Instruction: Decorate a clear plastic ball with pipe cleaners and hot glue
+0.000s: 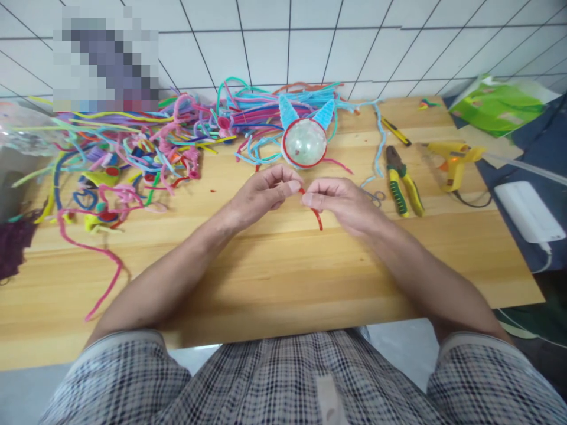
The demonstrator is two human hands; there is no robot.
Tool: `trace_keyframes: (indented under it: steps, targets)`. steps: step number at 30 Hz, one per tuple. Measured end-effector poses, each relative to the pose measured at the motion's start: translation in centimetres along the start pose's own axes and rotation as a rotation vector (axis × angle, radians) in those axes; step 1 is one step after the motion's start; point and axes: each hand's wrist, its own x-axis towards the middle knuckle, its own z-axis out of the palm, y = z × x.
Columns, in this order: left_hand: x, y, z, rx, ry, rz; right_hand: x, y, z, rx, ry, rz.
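Observation:
Between my two hands, over the middle of the table, is a short red pipe cleaner (319,221). My left hand (272,192) pinches its upper end between thumb and forefinger. The fingers of my right hand (339,200) are closed on it a little lower, and its free end hangs down below them. Just beyond my fingertips sits a clear dome (305,143) with a red fuzzy rim and two blue ear shapes (325,114) standing up behind it. What fills the dome is too blurred to make out.
A tangled heap of coloured pipe cleaners (177,136) covers the back left. At right lie green-and-yellow pliers (403,182), a yellow utility knife (396,131) and a yellow glue gun (454,162) with its cord. Past the table's right edge are a white power bank (529,211) and a green package (498,109).

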Motion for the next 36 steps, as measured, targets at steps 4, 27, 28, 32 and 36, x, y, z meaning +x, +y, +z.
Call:
trace_keyframes:
  steps: [4,27,28,32,36]
  targets:
    - [-0.3,0.6,-0.5,0.136,-0.048,0.043,-0.2,-0.1,0.0,-0.025,-0.011,0.005]
    - [0.1,-1.2,1.3,-0.239,0.119,-0.057,0.0,0.0,0.8,0.147,0.077,0.055]
    - [0.2,-0.8,0.8,-0.186,0.087,-0.037,0.0,-0.1,0.7,0.139,0.063,0.061]
    - [0.2,0.1,-0.4,0.005,-0.012,0.034,-0.2,-0.2,0.4,0.115,0.029,0.063]
    - [0.0,0.2,-0.5,0.072,-0.057,0.038,-0.2,-0.1,0.6,0.109,0.007,0.071]
